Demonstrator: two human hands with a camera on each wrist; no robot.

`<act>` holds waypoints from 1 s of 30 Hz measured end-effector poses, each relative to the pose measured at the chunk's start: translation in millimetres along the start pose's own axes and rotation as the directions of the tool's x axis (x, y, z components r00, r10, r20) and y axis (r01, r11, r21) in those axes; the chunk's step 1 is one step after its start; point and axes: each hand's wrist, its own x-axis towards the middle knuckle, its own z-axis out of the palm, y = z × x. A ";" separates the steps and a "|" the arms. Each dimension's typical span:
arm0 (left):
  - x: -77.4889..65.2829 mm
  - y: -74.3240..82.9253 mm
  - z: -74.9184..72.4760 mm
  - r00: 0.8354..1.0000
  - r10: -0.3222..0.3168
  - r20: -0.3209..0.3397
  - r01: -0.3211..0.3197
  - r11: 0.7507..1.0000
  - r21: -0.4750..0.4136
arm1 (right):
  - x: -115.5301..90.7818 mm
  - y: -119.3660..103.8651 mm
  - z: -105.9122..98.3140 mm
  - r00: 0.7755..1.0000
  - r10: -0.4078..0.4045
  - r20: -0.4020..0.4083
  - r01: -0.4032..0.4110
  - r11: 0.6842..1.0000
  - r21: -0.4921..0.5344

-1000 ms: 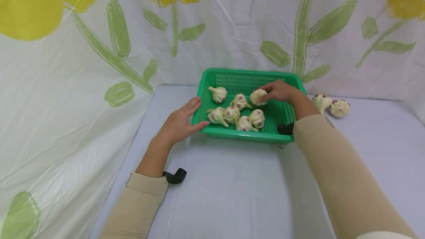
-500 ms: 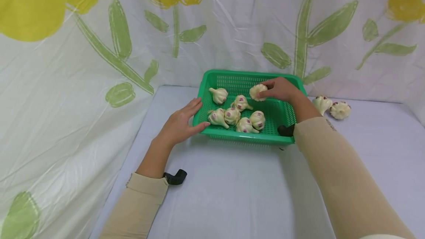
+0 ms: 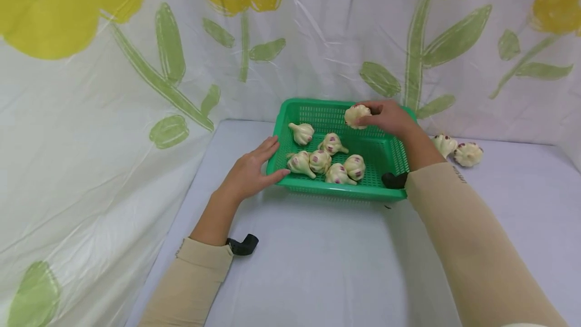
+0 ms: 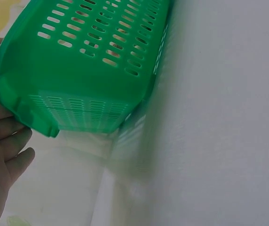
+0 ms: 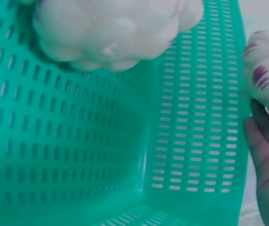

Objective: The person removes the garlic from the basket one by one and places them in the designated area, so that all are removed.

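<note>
My right hand [image 3: 391, 118] pinches a garlic bulb [image 3: 355, 116] between thumb and fingers, over the far side of the green basket [image 3: 345, 191]. In the right wrist view that bulb [image 5: 261, 75], cream with purple patches, appears beside the basket rim. My left hand [image 3: 247, 171] lies against the basket's left end, fingers extended along the rim and thumb at the near corner. Seen from the left wrist, its fingers [image 4: 14, 141] are loosely bent beside the green wall. Several more bulbs lie inside, among them one at the back left [image 3: 302, 134] and one in front [image 3: 338, 173].
Two garlic bulbs, one [image 3: 444, 144] partly behind the right forearm and another [image 3: 468, 154], lie on the white-covered table [image 3: 295, 261] right of the basket. A flower-printed curtain [image 3: 327, 39] rises directly behind. Black wrist-camera mounts [image 3: 244, 245] stick out from both sleeves.
My right hand has raised its garlic bulb up from among the others toward the basket's far rim. The left hand stays on the basket's left end, and the other bulbs lie as before.
</note>
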 end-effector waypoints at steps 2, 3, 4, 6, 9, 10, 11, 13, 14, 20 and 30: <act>-0.2 -0.8 0.9 1.000 0.004 -0.004 -0.004 1.000 0.002 | -1.9 -4.5 -0.7 1.000 -0.008 -0.024 0.009 0.998 0.063; -0.2 -1.2 1.2 1.000 0.005 -0.006 -0.005 1.000 0.002 | -2.7 -6.5 -1.3 0.999 -0.008 -0.039 0.011 0.996 0.090; -0.3 -1.6 1.4 1.000 0.005 -0.007 -0.005 1.000 0.001 | -3.5 -8.4 -2.0 0.999 -0.009 -0.053 0.016 0.993 0.119; -0.4 -2.2 1.6 1.000 0.008 -0.010 -0.009 1.000 -0.003 | -5.1 -11.6 -3.7 0.996 -0.015 -0.085 0.030 0.985 0.169; -0.1 -2.4 1.6 1.000 0.010 -0.009 -0.010 1.000 -0.003 | -7.3 -12.8 -6.4 0.993 -0.037 -0.116 0.062 0.973 0.222; 0.0 -2.2 1.5 1.000 0.011 -0.008 -0.011 1.000 -0.006 | -8.1 -12.9 -7.6 0.992 -0.046 -0.121 0.074 0.968 0.238; 0.0 -1.9 1.4 1.000 0.010 -0.008 -0.010 1.000 -0.008 | -8.8 -12.9 -8.7 0.991 -0.051 -0.127 0.083 0.963 0.256; 0.1 -1.7 1.5 1.000 0.010 -0.007 -0.010 1.000 -0.009 | -9.4 -12.3 -11.3 0.989 -0.060 -0.137 0.096 0.956 0.278; 0.1 -1.6 1.4 1.000 0.011 -0.007 -0.011 1.000 -0.011 | -10.2 -12.1 -12.7 0.988 -0.055 -0.146 0.095 0.955 0.281; 0.2 -2.0 1.4 1.000 0.007 -0.004 -0.007 1.000 -0.015 | -13.8 -9.3 -24.6 0.986 -0.045 -0.159 0.118 0.866 0.486; 0.2 -0.7 1.6 1.000 -0.010 0.011 0.011 1.000 -0.015 | -37.1 12.6 -56.2 0.981 -0.186 -0.053 0.155 0.590 0.793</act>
